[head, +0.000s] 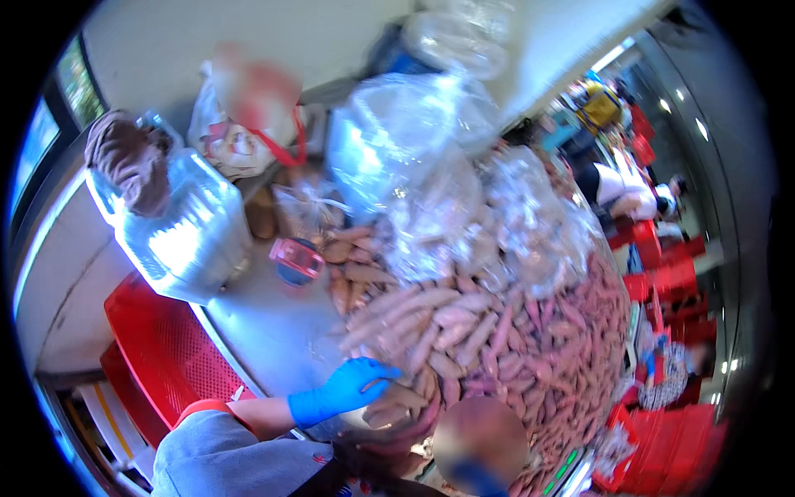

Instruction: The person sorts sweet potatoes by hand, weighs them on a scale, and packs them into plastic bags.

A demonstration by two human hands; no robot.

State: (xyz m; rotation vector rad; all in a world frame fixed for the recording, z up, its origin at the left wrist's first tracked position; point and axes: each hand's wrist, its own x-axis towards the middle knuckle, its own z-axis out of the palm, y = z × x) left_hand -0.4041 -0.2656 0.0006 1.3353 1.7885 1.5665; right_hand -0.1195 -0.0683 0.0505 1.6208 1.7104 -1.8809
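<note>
My left hand [345,391], in a blue glove, reaches in from the lower left over the near edge of a heap of sweet potatoes [459,329]. Its thumb and fingers are apart, with nothing seen between them. Just below the fingertips lie some larger sweet potatoes [397,404], blurred by motion. The heap spreads to the right across a metal table [267,329]. I cannot make out my right hand; a round blurred patch with dark blue in it covers the area at bottom centre.
A stack of clear plastic trays [186,230] holds a brown cloth [127,161]. Beside it sits a pink and dark-blue tape dispenser [298,261]. Clear plastic bags [397,136] cover the heap's far side. Red perforated baskets [168,348] stand at left. People [621,192] and red crates [664,447] are at right.
</note>
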